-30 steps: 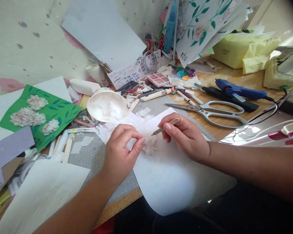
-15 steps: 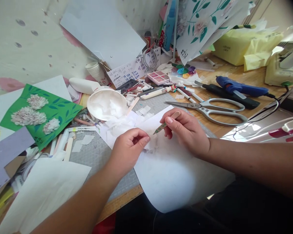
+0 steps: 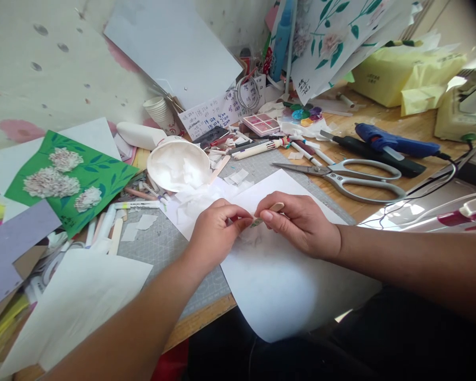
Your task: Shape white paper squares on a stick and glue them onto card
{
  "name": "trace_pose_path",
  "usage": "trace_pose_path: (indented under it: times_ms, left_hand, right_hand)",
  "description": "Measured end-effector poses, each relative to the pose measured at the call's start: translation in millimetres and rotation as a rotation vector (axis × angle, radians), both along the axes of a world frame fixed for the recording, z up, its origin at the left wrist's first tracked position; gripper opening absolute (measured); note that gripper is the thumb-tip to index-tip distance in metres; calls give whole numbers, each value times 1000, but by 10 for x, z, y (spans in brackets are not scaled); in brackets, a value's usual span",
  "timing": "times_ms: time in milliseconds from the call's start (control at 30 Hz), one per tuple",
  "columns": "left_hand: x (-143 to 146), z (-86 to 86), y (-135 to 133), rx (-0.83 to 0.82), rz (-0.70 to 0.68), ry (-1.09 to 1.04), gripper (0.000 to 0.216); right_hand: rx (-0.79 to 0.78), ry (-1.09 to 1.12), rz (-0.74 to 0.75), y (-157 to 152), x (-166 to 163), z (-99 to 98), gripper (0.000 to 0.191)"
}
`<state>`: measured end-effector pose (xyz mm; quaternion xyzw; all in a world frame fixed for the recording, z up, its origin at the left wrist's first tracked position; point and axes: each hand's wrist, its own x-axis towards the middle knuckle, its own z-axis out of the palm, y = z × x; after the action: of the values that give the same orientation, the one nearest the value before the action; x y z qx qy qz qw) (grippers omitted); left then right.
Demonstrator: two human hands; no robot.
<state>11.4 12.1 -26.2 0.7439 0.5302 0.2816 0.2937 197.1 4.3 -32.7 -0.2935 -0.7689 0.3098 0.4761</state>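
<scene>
My right hand (image 3: 301, 225) pinches a flat wooden craft stick (image 3: 277, 207) with a pointed tip and a greenish pattern, its rounded end poking up past the thumb. Close against it, my left hand (image 3: 214, 227) has thumb and index finger pressed together near the stick's tip. Whatever lies in that pinch is too small to make out. Both hands are over a large white paper sheet (image 3: 277, 291), whose near edge hangs past the table. Thin white tissue scraps (image 3: 192, 203) lie beyond my left hand, beside a white paper bowl (image 3: 152, 177) holding more tissue.
Metal scissors (image 3: 365, 182), a blue glue gun (image 3: 396, 144) and its cord lie to the right. Behind are markers (image 3: 257, 150) and a pink palette (image 3: 261, 124). At left sit a green card with paper flowers (image 3: 115, 174) and a loose white sheet (image 3: 79, 296).
My right hand has moved left and down with the craft stick, so its tip now meets my left fingertips. The view has shifted slightly.
</scene>
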Motion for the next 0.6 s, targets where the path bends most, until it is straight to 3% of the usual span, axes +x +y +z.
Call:
trace_pose_path:
  times_ms: [233,600]
  left_hand:
    - [-3,14,-1,-7,-9,7,8]
    - [-56,111,-43,-52,-64,22,5]
  right_hand:
    - [15,-96,-1,32,-14,-31,16]
    - [-98,-215,15,175,-98,-68,21]
